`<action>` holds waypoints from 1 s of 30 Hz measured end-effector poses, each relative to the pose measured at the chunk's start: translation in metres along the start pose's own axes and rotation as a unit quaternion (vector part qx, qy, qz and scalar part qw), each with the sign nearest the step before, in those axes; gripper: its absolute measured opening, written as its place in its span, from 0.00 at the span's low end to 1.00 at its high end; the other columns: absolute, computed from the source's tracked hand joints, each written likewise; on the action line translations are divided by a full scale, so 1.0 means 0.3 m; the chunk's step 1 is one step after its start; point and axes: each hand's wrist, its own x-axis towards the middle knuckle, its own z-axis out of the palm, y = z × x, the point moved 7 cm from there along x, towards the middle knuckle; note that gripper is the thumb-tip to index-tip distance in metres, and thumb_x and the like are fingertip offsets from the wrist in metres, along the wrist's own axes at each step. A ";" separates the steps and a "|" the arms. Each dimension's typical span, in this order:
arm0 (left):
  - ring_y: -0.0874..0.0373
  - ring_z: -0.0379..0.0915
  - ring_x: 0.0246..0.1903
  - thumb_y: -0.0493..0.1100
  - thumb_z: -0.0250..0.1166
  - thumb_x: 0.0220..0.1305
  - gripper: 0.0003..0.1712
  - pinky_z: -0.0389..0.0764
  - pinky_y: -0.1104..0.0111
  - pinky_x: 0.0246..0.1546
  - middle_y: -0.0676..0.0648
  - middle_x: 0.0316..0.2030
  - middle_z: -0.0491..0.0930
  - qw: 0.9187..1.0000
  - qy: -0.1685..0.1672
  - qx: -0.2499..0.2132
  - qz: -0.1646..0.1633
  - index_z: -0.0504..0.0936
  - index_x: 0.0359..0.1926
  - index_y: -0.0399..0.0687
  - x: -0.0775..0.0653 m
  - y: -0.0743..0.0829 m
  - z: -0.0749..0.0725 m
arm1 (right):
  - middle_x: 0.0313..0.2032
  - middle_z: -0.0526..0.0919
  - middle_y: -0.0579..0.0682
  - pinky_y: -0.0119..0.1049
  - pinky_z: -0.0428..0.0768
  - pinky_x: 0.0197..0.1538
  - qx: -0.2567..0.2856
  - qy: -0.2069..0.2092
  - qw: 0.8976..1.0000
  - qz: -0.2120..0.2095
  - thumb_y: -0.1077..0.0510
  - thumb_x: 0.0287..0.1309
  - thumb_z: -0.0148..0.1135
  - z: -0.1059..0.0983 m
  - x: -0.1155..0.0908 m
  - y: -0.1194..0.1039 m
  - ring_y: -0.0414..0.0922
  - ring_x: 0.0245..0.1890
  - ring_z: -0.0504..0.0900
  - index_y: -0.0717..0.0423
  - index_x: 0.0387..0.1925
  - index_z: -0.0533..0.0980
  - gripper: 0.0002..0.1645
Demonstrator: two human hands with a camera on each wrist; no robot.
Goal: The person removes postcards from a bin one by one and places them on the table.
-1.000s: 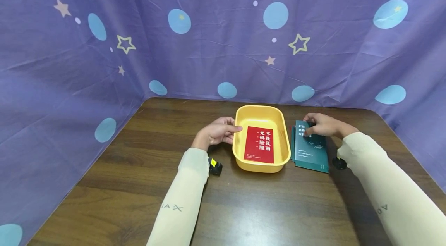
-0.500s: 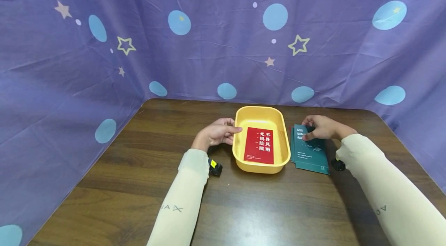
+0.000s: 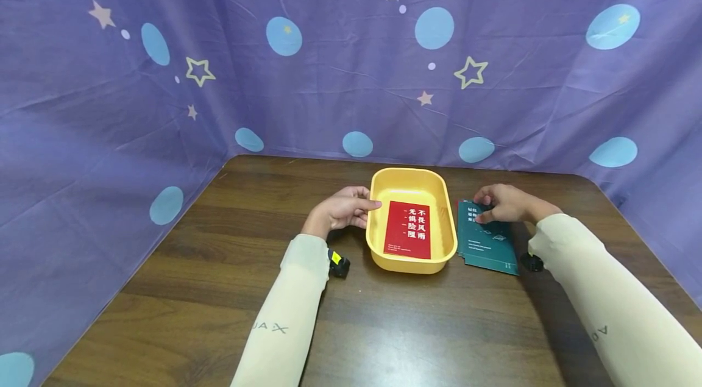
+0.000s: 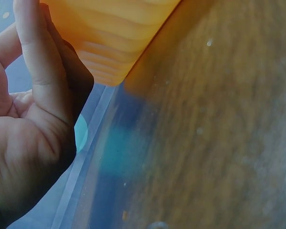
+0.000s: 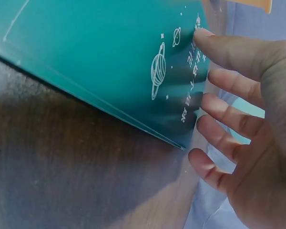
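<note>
In the head view a yellow plastic tray (image 3: 412,266) stands on the table with a red booklet (image 3: 408,230) with white characters lying inside. My left hand (image 3: 347,207) grips the tray's left wall, thumb over the rim and fingers outside. In the left wrist view that hand (image 4: 43,95) is beside the tray's outer wall (image 4: 114,38). Right of the tray, a teal booklet (image 3: 488,253) with white planet drawings tops a small stack. My right hand (image 3: 507,202) is at its far edge. In the right wrist view the thumb touches the cover (image 5: 105,57), fingertips showing along the edge.
A brown wooden table (image 3: 247,301) bears everything. Behind and to the left hangs a purple curtain (image 3: 340,94) with stars and blue ovals. A red edge shows beneath the teal stack, close to the tray's right wall. Dark wrist cameras (image 3: 339,263) sit near the tray and stack.
The far edge of the top teal booklet has come down flat onto the stack, and my right hand has lowered slightly with it. The left hand and tray have stayed put.
</note>
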 end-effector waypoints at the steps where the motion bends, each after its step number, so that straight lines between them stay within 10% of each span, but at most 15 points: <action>1: 0.56 0.78 0.19 0.34 0.61 0.68 0.13 0.85 0.68 0.22 0.38 0.30 0.77 1.000 0.000 0.001 0.000 0.65 0.46 0.35 0.001 0.000 0.000 | 0.36 0.74 0.53 0.44 0.72 0.44 0.000 0.003 1.000 -0.002 0.49 0.53 0.73 -0.003 -0.001 -0.002 0.51 0.41 0.72 0.64 0.50 0.75 0.30; 15: 0.56 0.77 0.18 0.34 0.60 0.68 0.13 0.85 0.68 0.21 0.38 0.28 0.76 1.000 -0.001 0.002 -0.003 0.64 0.45 0.35 0.003 0.006 0.004 | 0.38 0.76 0.57 0.48 0.76 0.42 -0.014 0.132 0.991 -0.034 0.55 0.65 0.60 -0.086 0.023 -0.083 0.52 0.40 0.74 0.65 0.51 0.73 0.19; 30: 0.58 0.75 0.17 0.34 0.61 0.68 0.12 0.84 0.69 0.20 0.40 0.26 0.76 1.000 -0.001 0.009 0.002 0.65 0.44 0.37 0.002 0.001 0.004 | 0.49 0.74 0.61 0.53 0.77 0.53 0.006 0.142 0.986 -0.081 0.47 0.65 0.62 -0.086 0.078 -0.281 0.55 0.49 0.74 0.64 0.60 0.68 0.32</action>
